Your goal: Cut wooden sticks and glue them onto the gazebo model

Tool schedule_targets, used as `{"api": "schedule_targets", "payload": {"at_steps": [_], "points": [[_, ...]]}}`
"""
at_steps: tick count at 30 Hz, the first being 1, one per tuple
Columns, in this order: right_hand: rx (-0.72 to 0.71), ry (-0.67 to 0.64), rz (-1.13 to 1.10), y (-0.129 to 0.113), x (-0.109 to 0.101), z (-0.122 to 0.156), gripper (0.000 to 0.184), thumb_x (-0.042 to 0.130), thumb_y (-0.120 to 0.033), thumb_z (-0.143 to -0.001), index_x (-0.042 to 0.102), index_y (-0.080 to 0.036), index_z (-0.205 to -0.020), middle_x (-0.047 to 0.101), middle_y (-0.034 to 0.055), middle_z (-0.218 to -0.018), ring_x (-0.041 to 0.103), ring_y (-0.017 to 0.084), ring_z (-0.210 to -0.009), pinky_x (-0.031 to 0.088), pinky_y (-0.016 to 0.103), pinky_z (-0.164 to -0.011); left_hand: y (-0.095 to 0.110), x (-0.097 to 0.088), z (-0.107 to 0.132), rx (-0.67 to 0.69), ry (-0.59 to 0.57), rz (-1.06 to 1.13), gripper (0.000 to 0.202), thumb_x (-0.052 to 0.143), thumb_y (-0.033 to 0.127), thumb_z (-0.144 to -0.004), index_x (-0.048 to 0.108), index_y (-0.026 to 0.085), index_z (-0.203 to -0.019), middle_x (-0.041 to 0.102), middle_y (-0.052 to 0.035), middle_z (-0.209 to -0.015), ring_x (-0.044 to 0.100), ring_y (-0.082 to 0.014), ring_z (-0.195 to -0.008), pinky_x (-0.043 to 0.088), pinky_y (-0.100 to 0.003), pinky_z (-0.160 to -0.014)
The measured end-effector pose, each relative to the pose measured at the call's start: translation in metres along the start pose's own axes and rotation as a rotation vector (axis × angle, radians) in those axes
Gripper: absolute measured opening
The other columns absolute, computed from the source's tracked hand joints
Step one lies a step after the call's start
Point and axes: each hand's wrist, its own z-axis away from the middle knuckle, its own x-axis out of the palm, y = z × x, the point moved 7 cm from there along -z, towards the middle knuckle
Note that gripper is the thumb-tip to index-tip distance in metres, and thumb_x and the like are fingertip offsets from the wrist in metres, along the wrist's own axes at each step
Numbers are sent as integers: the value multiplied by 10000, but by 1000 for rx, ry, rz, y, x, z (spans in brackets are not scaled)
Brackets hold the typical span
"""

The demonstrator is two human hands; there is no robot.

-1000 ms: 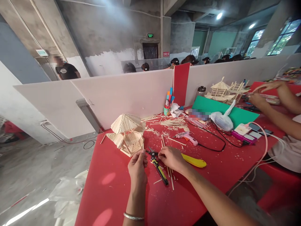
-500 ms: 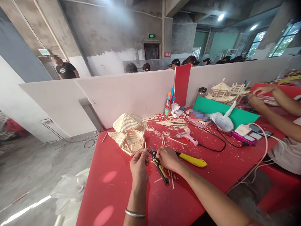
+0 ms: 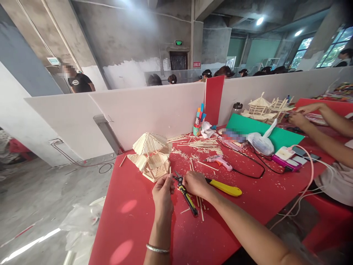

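My left hand [image 3: 163, 188] is closed, its fingertips pinching a short thin wooden stick [image 3: 170, 170] whose tip points up. My right hand [image 3: 195, 183] is curled shut beside it; what its fingers hold is hidden. Between the hands, black-and-yellow pliers [image 3: 188, 200] have their jaws toward my left fingers and one handle toward me. A yellow-handled cutter [image 3: 225, 187] reaches out from behind my right hand. Just beyond my left hand stands a small pavilion model [image 3: 151, 156] of wooden sticks with a tiered roof. Loose sticks [image 3: 202, 209] lie beside and below my right hand.
The red table [image 3: 132, 221] bears stick piles [image 3: 201, 142], scraps and a pink glue gun [image 3: 220, 162] with its cable. Behind are a green board [image 3: 261, 130], plastic bag [image 3: 260, 142] and power strip [image 3: 286, 162]. A white partition [image 3: 154, 110] closes the back; a co-worker's hands [image 3: 299, 117] work at right.
My hands and the pliers stay almost in place. The co-worker's hands have moved slightly left. Another person's head now shows at the far right edge. The view has shifted a little.
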Motion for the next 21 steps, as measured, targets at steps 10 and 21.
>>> {"api": "schedule_targets", "payload": {"at_steps": [10, 21], "points": [[4, 58, -180, 11, -2, 1, 192, 528, -131, -867, 695, -184, -789, 707, 71, -934, 651, 192, -843, 395, 253, -688, -2, -1, -1, -4, -8, 11, 361, 872, 420, -519, 672, 144, -635, 522, 33, -506, 383, -58, -438, 281, -204, -434], [-94, 173, -511, 24, -38, -20, 234, 487, -306, -912, 676, -174, -870, 705, 20, -837, 626, 155, -758, 441, 243, -685, 0, -1, -1, 1, -3, 3, 377, 881, 430, -497, 678, 146, -637, 542, 19, -523, 395, -64, -437, 286, -211, -426]]}}
